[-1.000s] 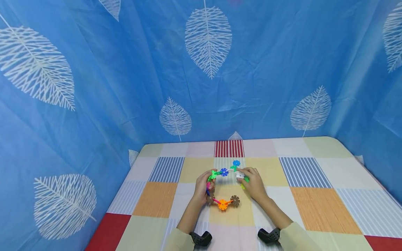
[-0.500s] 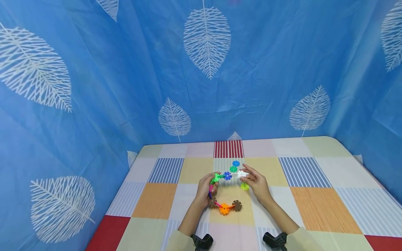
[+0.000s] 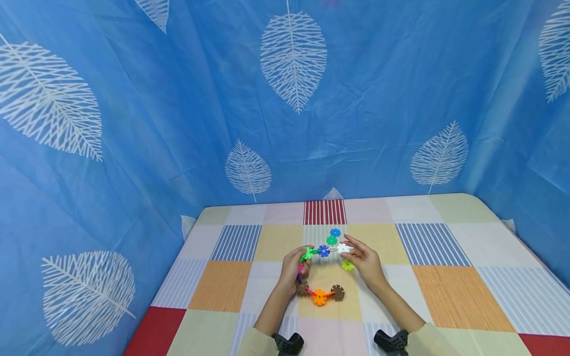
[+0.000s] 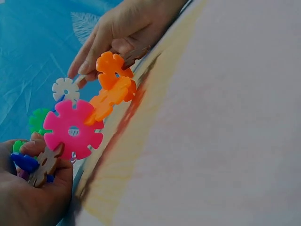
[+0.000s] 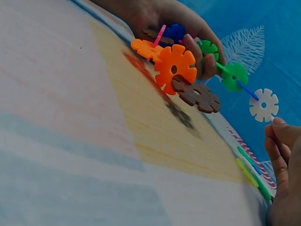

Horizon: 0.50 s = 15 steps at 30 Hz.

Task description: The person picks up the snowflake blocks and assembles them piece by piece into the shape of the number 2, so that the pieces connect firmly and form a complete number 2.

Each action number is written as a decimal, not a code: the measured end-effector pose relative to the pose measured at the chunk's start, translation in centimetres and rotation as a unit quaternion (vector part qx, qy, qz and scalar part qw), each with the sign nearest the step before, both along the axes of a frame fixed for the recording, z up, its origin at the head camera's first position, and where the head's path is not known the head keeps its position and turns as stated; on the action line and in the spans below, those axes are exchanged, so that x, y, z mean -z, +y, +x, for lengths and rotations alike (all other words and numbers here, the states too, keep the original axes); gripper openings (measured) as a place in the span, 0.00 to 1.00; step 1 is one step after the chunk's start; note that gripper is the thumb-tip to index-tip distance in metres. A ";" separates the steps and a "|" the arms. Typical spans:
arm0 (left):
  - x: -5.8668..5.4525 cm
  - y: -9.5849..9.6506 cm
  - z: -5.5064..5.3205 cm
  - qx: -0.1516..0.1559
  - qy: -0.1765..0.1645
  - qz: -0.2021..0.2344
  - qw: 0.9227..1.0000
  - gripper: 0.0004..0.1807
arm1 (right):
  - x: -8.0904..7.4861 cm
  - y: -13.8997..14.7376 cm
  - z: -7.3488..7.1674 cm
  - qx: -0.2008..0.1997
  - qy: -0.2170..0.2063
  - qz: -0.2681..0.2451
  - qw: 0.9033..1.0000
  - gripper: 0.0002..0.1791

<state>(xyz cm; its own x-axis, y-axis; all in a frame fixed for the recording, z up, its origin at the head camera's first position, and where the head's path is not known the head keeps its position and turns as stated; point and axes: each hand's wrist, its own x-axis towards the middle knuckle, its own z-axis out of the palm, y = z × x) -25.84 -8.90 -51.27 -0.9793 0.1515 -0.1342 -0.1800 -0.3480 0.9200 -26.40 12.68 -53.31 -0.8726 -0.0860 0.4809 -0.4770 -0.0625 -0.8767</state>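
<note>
A chain of slotted plastic snowflake discs runs between the hands. My left hand [image 3: 291, 269] grips it around a brown disc [image 4: 46, 165] and a dark blue disc [image 4: 24, 162]; its fingers hide some pieces. A pink disc [image 4: 74, 129], orange discs [image 5: 175, 69] and a brown end disc [image 5: 199, 96] hang from one side. On the other side come green discs [image 5: 234, 76], a blue disc [image 3: 323, 251] and a white disc [image 5: 264, 105]. My right hand [image 3: 367, 263] pinches another white disc [image 3: 343, 248] right at that one's edge.
Loose discs lie on the patchwork cloth [image 3: 436, 291] beyond and under the right hand: a light blue disc [image 3: 335, 232], a green disc [image 3: 331, 240] and a yellow-green disc [image 3: 348, 265]. A blue leaf-print curtain [image 3: 356, 123] surrounds the table's back and sides.
My right hand has shifted slightly right and nearer, uncovering the green and yellow-green loose discs. The pinched white disc now faces up at the chain's end. The chain has come slightly nearer and right.
</note>
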 end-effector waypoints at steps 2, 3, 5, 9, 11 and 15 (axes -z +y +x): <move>-0.3 0.0 0.2 0.001 0.007 -0.005 1.000 0.17 | -0.4 0.0 0.3 0.010 -0.005 0.006 1.000 0.26; -0.5 0.1 0.3 0.001 0.010 -0.009 1.000 0.17 | -0.7 -0.1 0.5 0.014 -0.007 0.010 1.000 0.25; -1.0 0.1 0.7 0.000 0.015 -0.020 1.000 0.17 | -1.2 -0.1 0.9 0.023 -0.016 0.014 1.000 0.24; -1.6 0.3 1.2 -0.003 0.024 -0.039 0.999 0.17 | -1.4 0.0 1.0 0.031 -0.031 0.017 0.999 0.22; -1.4 0.2 1.2 -0.007 0.026 -0.044 0.999 0.17 | -1.0 0.1 0.7 0.031 -0.035 0.019 0.999 0.22; -0.3 0.2 0.5 -0.016 0.029 -0.043 0.999 0.17 | 0.0 0.2 0.0 0.032 -0.044 0.016 0.998 0.21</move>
<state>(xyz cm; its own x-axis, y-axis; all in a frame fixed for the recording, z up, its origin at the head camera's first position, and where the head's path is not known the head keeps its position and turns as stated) -25.38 -8.67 -50.98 -0.9900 0.1106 -0.0873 -0.1147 -0.2727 0.9552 -26.36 12.84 -53.35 -0.9153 -0.0424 0.4006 -0.4007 -0.0054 -0.9162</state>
